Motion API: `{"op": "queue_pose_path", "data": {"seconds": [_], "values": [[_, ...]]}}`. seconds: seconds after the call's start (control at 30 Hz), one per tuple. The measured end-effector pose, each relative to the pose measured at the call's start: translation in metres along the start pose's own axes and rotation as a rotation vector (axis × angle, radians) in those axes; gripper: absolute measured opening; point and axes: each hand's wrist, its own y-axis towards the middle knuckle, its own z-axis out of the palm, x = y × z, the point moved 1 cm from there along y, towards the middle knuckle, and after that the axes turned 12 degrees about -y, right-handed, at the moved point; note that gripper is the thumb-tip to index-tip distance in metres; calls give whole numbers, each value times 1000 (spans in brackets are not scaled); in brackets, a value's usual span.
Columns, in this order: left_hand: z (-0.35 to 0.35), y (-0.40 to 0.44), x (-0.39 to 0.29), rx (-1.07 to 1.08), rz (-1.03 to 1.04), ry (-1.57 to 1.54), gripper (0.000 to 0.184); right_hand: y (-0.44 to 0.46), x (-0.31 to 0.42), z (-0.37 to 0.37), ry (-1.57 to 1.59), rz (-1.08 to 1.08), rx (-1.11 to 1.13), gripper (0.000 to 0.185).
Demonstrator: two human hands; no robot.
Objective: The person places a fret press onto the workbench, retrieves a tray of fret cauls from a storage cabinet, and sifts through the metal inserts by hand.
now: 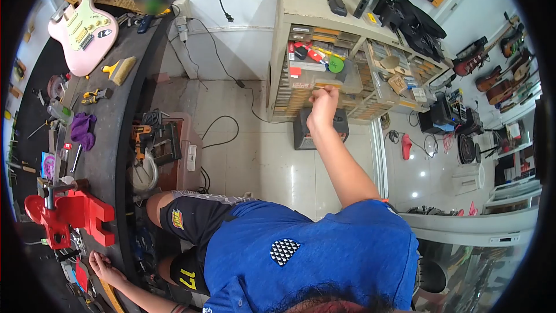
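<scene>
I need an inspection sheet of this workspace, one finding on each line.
Surface: dark workbench, carrying a red vise and a pink electric guitar.
Job's things: drawer cabinet, small red items and a green disc visible at its front.
Clutter: purple cloth, brush and scattered tools on the workbench.
Right hand: at the drawer cabinet's front, fingers curled; grip unclear.
Left hand: by the workbench edge; hold unclear.
Cables: black cable trailing onto the tiled floor.
Surroundings: guitars on the wall; red slipper on the floor.

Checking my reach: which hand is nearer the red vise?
Left: your left hand is at the bench, close beside the red vise; your right hand is away at the drawer cabinet.
</scene>
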Motion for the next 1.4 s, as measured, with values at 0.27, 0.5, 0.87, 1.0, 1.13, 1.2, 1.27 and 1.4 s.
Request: {"op": "queue_pose_path", "data": {"seconds": [0.27, 0.5, 0.87, 1.0, 1.13, 1.2, 1.27, 1.4], "values": [[1, 0, -2, -14, -5, -8, 23, 24, -8, 12, -6, 28, 21, 45], [-3, 2, 3, 29, 3, -53, 23, 132, 6, 50, 37, 210, 293, 57], [2, -2, -1, 23, 25, -45, 21, 95, -42, 13, 31, 134, 206, 17], [1, -3, -2, 15, 9, -23, 21, 2, -14, -11, 36, 133, 35, 26], [2, -1, -1, -20, -5, -19, 22, -24, -21, -26, 56, 107, 28, 32], [-2, 0, 0, -11, -6, -14, 23, -29, -20, -26, 59, 98, 30, 32], [-4, 1, 1, -3, -7, -24, 23, -27, -24, -23, 65, 92, 5, 32], [-3, -1, -2, -20, -15, -12, 23, -12, -26, -12, 63, 109, -11, 33]]}}
